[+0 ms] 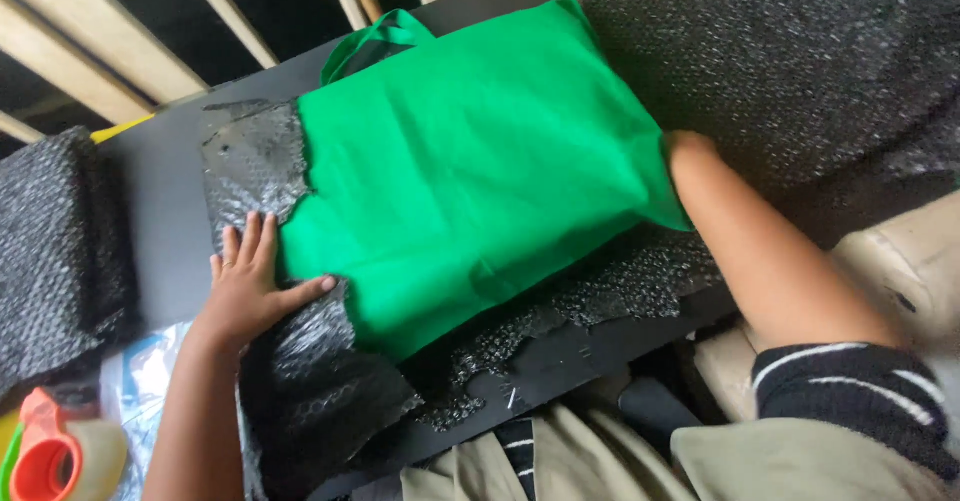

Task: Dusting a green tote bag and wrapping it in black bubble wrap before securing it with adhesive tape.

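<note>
Green bag [470, 171] lies flat on black bubble wrap [300, 381], mid-table. Near left: tape dispenser [45, 456]. Left hand [245, 286] is released, palm flat, pinning the wrap at the bag's left edge. Right hand [685, 151] is tucked under the bag's right corner; grip cannot be told. Judgement: keep the wrap taut, fold it snugly. Far right: more bubble wrap [790, 61].

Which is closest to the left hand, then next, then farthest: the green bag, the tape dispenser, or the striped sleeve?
From the left hand:
1. Green bag, touching its thumb, just to the right.
2. Tape dispenser, orange, in the lower left corner.
3. Striped sleeve, far right, on the other arm.
</note>
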